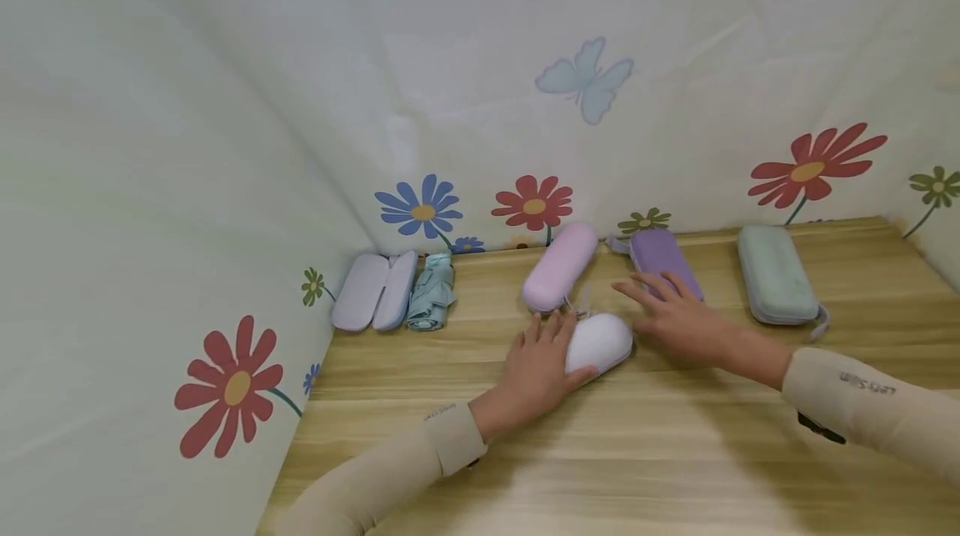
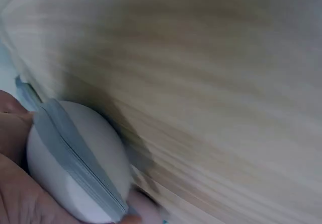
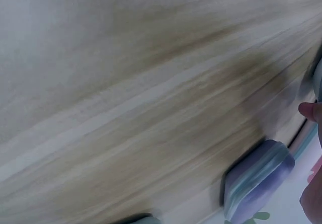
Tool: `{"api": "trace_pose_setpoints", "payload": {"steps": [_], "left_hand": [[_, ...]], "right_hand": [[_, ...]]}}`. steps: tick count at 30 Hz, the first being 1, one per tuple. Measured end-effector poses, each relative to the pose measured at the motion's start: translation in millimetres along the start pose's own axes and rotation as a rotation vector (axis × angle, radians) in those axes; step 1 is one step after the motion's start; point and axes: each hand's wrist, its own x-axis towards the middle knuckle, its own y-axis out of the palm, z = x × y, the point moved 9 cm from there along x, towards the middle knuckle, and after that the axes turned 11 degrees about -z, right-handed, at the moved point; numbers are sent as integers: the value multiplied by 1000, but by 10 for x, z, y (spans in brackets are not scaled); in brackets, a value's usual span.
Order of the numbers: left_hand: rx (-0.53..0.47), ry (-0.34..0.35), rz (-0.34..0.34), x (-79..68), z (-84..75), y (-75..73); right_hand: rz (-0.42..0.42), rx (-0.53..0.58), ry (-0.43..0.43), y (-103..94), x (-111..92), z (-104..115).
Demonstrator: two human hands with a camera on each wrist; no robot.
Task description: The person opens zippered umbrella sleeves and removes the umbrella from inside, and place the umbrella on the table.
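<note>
White case on the wooden table; I take it as the clock's centre in the head view, 12 o'clock pointing toward the flowered backdrop. Nearest my camera, the left sleeve enters at 8 o'clock, the right sleeve between 3 and 4. The left hand, also at 8 o'clock, grips the white case, its thumb along the near side and its fingers toward 10 o'clock. The right hand, between 2 and 3 o'clock, holds nothing, its fingers extended and apart; I cannot tell whether its thumb touches the case.

Handling, in my judgement: a light, fairly stiff shell, smooth enough to slip on its domed faces and apt to dent under a hard squeeze. Its contents are hidden, so its weight is uncertain. The grey-blue zip band should give better purchase; I favour thumb and fingers across the narrow width, near mid-length.

Farther off: the pink case at 11 o'clock; the purple case between 1 and 2, partly behind the right fingers; the green case at 2; the folded umbrella between 9 and 10, with a spread-out pale case just beyond. Behind all stands the backdrop.
</note>
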Motion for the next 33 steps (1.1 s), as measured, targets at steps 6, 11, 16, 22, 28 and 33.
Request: {"api": "trace_pose_setpoints", "payload": {"steps": [6,11,16,22,28,33], "left_hand": [[55,237,-31,-43,-235,-79],[66,573,31,-201,-309,-121],[116,637,78,-256,-228,-102],[143,688,0,-266,-357,-46],[158,619,-87,-245,-468,-56],[140,459,-86,-132,-575,-40]], "right_hand": [[4,-41,111,41,69,-110],[27,-106,166,156,257,-221],[38,-123,146,235,332,-262],[10,-90,164,202,239,-255],[-63,3,204,-1,123,-102],[-10,82,212,-11,86,116]]}}
